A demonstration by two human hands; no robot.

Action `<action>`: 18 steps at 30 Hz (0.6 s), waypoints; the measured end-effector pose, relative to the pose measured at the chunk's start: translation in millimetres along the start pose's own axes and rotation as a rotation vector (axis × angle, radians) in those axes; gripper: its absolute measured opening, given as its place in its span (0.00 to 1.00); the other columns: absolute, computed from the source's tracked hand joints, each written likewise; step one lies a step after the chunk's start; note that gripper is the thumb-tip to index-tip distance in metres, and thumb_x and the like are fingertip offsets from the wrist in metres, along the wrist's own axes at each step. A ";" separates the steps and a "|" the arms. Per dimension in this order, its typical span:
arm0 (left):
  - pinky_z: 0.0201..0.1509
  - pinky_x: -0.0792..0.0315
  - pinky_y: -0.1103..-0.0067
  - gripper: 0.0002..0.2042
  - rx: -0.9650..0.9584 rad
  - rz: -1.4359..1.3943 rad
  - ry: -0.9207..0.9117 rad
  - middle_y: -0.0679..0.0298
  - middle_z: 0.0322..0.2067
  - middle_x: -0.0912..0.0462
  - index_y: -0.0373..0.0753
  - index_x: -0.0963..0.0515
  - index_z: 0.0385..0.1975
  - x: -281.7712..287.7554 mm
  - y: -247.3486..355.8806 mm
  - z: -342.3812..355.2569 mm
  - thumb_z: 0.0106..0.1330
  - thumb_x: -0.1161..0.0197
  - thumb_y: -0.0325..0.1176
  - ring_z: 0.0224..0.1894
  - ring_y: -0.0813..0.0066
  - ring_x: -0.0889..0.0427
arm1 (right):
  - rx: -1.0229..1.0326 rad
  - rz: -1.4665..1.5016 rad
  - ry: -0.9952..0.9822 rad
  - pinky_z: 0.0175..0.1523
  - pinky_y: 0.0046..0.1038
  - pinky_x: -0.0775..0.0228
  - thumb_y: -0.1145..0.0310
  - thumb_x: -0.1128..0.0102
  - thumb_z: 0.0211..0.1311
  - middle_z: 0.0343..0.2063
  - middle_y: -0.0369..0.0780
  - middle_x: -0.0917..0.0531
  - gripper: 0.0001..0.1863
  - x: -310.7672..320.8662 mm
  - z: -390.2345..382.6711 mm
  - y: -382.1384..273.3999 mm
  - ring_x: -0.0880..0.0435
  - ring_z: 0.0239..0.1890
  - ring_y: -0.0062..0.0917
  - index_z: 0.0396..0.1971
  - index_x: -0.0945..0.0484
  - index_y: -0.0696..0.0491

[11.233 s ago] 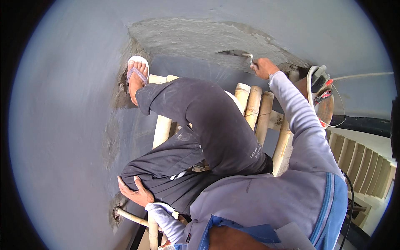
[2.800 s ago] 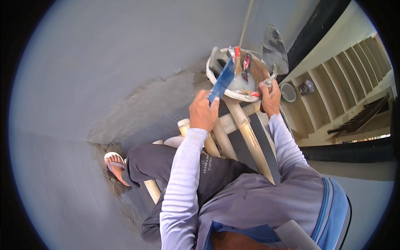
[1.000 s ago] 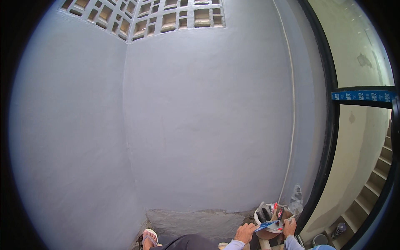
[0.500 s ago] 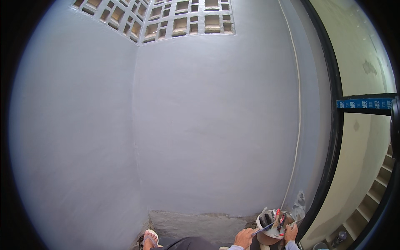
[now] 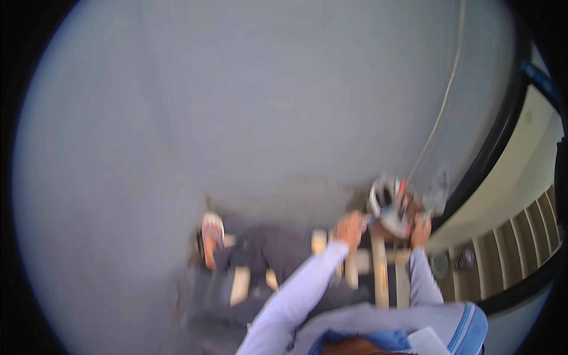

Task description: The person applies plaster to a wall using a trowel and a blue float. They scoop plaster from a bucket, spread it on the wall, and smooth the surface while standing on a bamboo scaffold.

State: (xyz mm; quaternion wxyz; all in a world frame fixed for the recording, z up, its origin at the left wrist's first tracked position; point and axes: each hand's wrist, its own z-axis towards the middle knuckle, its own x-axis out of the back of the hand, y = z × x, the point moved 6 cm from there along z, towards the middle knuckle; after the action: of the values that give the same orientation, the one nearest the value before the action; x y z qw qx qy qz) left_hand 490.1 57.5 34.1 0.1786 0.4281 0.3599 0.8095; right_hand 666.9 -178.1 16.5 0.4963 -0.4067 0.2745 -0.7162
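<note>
The left hand (image 5: 350,229) has its grip closed on the near end of a flat blue scraper (image 5: 378,215), blurred, its blade slanting over the left edge of a round bucket (image 5: 396,228). The bucket's pale rim encloses dark tools and a red-handled tool (image 5: 402,186). At its right side, the right hand (image 5: 421,231) has its grip around a trowel (image 5: 438,196), whose mottled grey, smeared-looking blade points toward the wall (image 5: 284,106).
</note>
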 end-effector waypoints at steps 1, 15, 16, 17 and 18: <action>0.39 0.31 0.61 0.09 0.073 -0.067 0.046 0.50 0.33 0.23 0.37 0.28 0.32 9.4 6.7 1.5 0.55 0.40 0.34 0.36 0.45 0.25 | -0.045 0.051 -0.047 0.52 0.33 0.38 0.60 0.47 0.58 0.41 0.49 0.22 0.21 -3.3 9.6 13.1 0.25 0.45 0.38 0.44 0.28 0.62; 0.42 0.29 0.74 0.17 0.265 -0.449 -0.046 0.52 0.34 0.20 0.32 0.25 0.38 -19.2 -22.7 -15.8 0.49 0.39 0.35 0.36 0.62 0.20 | -0.125 0.178 -0.053 0.31 0.21 0.35 0.67 0.45 0.58 0.21 0.37 0.23 0.09 5.9 -11.2 -2.9 0.26 0.24 0.18 0.28 0.28 0.57; 0.42 0.29 0.77 0.16 0.280 -0.504 -0.109 0.57 0.34 0.20 0.32 0.26 0.40 -22.6 -18.3 -13.9 0.53 0.39 0.34 0.35 0.70 0.21 | -0.111 0.103 -0.016 0.32 0.22 0.34 0.67 0.45 0.58 0.20 0.37 0.22 0.09 12.5 -8.7 -6.6 0.25 0.24 0.19 0.28 0.28 0.58; 0.41 0.29 0.77 0.16 0.288 -0.640 -0.096 0.58 0.34 0.20 0.32 0.26 0.41 -22.1 -20.5 -14.6 0.55 0.39 0.33 0.35 0.72 0.22 | -0.055 0.061 -0.003 0.33 0.23 0.34 0.67 0.45 0.58 0.20 0.37 0.22 0.09 13.9 -8.0 -16.4 0.25 0.24 0.20 0.28 0.28 0.58; 0.41 0.29 0.78 0.16 0.296 -0.776 -0.080 0.60 0.34 0.20 0.32 0.27 0.42 -20.9 -22.6 -17.2 0.56 0.39 0.33 0.35 0.74 0.22 | 0.003 0.020 0.008 0.33 0.23 0.34 0.67 0.45 0.58 0.20 0.37 0.22 0.09 14.7 -7.4 -28.5 0.25 0.24 0.20 0.28 0.28 0.58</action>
State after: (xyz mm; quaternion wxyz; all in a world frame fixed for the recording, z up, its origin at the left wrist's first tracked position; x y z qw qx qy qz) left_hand 487.5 52.9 -0.8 0.4208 0.3128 0.5997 0.6045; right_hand 644.1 -181.8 39.9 0.5029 -0.4002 0.2796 -0.7133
